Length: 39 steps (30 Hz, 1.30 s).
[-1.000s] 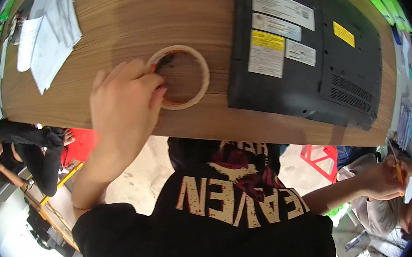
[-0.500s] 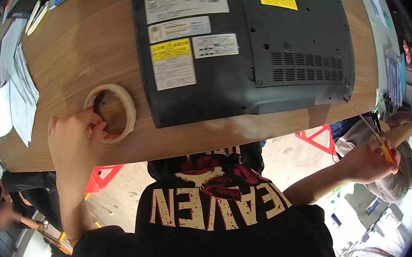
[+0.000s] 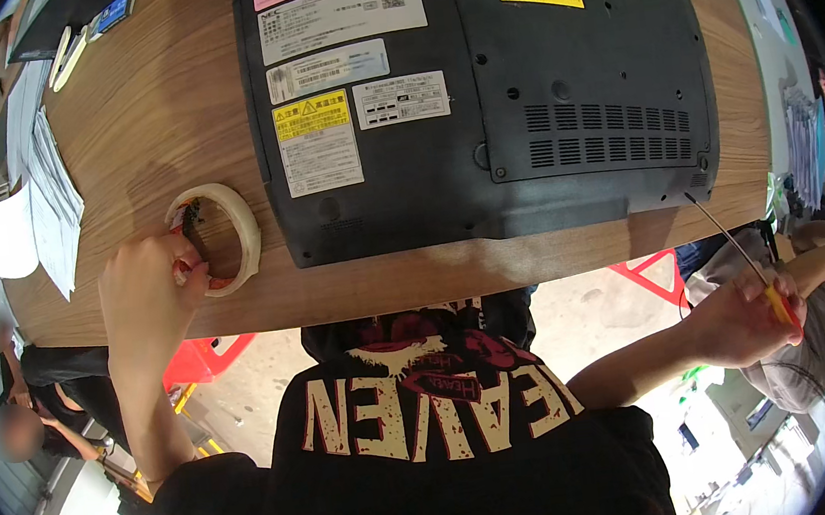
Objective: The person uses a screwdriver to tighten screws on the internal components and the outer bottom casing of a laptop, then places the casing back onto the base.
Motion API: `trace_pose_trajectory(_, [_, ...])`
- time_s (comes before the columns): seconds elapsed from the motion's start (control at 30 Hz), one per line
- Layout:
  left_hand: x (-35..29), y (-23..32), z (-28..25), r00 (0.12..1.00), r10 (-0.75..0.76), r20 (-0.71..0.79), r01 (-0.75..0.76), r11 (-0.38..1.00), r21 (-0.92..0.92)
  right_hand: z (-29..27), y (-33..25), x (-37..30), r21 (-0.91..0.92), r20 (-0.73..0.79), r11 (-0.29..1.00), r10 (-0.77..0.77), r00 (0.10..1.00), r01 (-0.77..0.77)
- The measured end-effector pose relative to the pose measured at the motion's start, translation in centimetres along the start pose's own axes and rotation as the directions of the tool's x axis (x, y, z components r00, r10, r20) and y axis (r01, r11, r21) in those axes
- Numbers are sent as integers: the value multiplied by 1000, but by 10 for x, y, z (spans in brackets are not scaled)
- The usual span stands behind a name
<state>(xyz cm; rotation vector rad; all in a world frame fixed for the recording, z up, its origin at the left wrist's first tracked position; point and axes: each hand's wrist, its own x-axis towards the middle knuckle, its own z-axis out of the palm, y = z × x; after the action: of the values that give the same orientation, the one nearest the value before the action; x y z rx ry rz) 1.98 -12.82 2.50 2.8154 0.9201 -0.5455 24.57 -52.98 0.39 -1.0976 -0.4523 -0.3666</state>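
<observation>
You're looking down on a wood-grain table [image 3: 146, 115] that fills the far half of the view. White papers [image 3: 39, 196] lie at its left end. Below its near edge there's a pale concrete floor [image 3: 589, 314], brightly lit, with red stools [image 3: 204, 360] standing underneath.

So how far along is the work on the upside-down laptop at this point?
Early, by the look of it. Done: the laptop lies bottom-up on the wooden table. In hand: the right hand holds a screwdriver, its tip at the laptop's near right corner, while the left hand reaches into the tape roll. Left: the bottom cover looks in place, nothing removed.
</observation>
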Motion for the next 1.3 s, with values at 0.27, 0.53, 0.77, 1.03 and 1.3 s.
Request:
trace_pose_trajectory(0.27, [-1, -7, 2, 997, -49, -59, 40, 989, -144, 4, -1, -2, 16, -98, 1000, 25, 995, -23])
trace_pose_trajectory(0.53, [-11, -26, -8, 995, 89, -38, -96, 968, -233, 4, 6, 5, 95, 89, 988, 114, 989, -123])
trace_pose_trajectory(0.77, [-2, -23, 7, 979, 59, -195, -98, 975, -197, 24, 3, -2, 176, 131, 973, 128, 983, -150])
trace_pose_trajectory(1.03, [1, -21, 13, 942, 125, -310, -177, 973, -146, 32, -2, -5, 141, 160, 970, 174, 972, -197])
trace_pose_trajectory(1.3, [5, -18, 14, 951, 118, -285, -176, 967, -186, 33, -2, 1, 173, 270, 950, 210, 940, -262])
